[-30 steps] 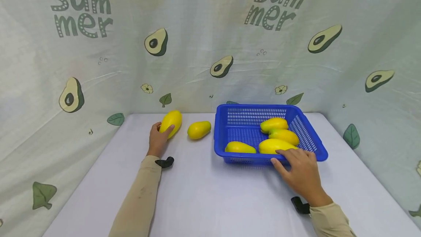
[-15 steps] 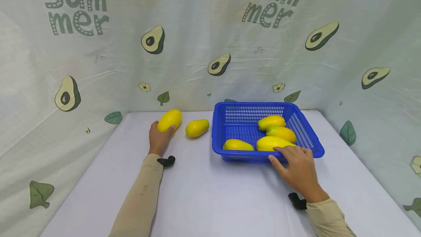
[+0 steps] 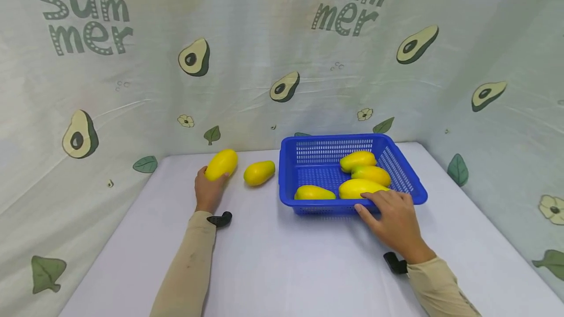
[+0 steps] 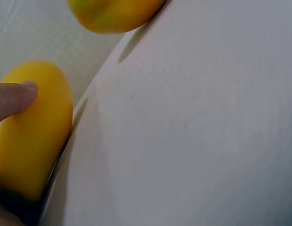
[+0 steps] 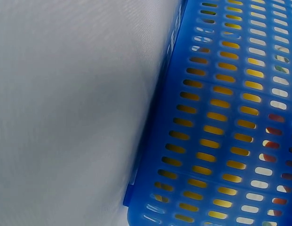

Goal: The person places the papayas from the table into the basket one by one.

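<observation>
My left hand (image 3: 209, 191) holds a plump yellow mango (image 3: 222, 164) near the table's back left, thumb on its right side. In the left wrist view the thumb (image 4: 16, 99) lies across the mango (image 4: 40, 132). A second, greenish-yellow mango (image 3: 259, 173) lies just right of it on the cloth. My right hand (image 3: 394, 221) grips the front rim of a blue plastic basket (image 3: 352, 204), fingers over the rim and thumb outside. Several yellow mangoes (image 3: 364, 189) lie in the basket; the right fingers are close to the largest. The right wrist view shows the slotted basket wall (image 5: 207, 141).
A white cloth covers the table (image 3: 273, 258). Behind and beside it hangs a pale curtain (image 3: 246, 23) printed with avocados, leaves and lettering. A black wrist-worn piece (image 3: 220, 219) sits at the left cuff, another black piece (image 3: 395, 263) at the right.
The whole head view has shifted slightly. The left hand keeps its hold on the mango, which is tilted a little more to the right. The right hand stays at the basket rim.
</observation>
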Tool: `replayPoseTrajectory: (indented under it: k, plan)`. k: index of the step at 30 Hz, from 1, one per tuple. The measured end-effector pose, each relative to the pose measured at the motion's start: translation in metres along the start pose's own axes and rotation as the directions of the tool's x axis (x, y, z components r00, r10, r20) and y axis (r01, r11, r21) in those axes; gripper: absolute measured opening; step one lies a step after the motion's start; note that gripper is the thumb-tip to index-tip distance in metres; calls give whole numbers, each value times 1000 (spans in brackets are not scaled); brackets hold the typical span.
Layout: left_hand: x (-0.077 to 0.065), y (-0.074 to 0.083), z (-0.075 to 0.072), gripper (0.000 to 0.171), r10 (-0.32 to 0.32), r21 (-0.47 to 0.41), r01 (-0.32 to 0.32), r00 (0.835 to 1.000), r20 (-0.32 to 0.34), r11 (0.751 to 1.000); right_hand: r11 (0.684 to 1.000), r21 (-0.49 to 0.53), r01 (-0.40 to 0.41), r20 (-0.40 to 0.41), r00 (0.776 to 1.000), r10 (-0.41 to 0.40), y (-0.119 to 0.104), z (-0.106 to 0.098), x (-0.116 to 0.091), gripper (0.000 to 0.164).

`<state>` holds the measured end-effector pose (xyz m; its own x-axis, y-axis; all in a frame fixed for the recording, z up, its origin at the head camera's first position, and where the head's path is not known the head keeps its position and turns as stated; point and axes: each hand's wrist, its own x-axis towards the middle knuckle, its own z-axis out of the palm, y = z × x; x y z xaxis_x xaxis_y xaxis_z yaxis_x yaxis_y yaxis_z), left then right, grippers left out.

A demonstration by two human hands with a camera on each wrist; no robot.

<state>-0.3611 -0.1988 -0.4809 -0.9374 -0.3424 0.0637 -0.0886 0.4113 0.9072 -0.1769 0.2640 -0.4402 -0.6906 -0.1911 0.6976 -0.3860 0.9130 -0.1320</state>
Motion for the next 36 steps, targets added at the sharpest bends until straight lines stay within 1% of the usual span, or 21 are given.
replayPoseTrajectory:
  k: [6,11,16,22,26,30,36]
  plan:
    - [-1,2,-2,85,14,-16,-14,1000,-6,1000,1000,-13,-14,15,1000,14,0,0,1,38]
    - [-2,-2,-2,85,17,-43,-17,1000,-4,999,1000,-23,-17,18,1000,17,-2,0,-2,39]
    - [-2,-6,-6,85,8,-71,-10,999,-39,997,1000,-17,-7,8,1000,7,-2,0,-2,39]
    - [-4,-4,-14,84,34,-126,-42,997,-64,991,1000,-5,-3,-3,1000,3,-4,2,0,39]
    - [-7,-2,-21,84,7,-175,-19,997,-72,984,1000,0,-1,0,1000,1,-4,3,0,39]
    - [-8,0,-23,87,-27,-224,17,999,-44,974,1000,-7,3,-11,1000,-3,-3,0,1,39]
    - [-10,3,-25,88,-65,-243,59,998,-20,968,1000,-6,7,-8,1000,-7,-2,-1,3,38]
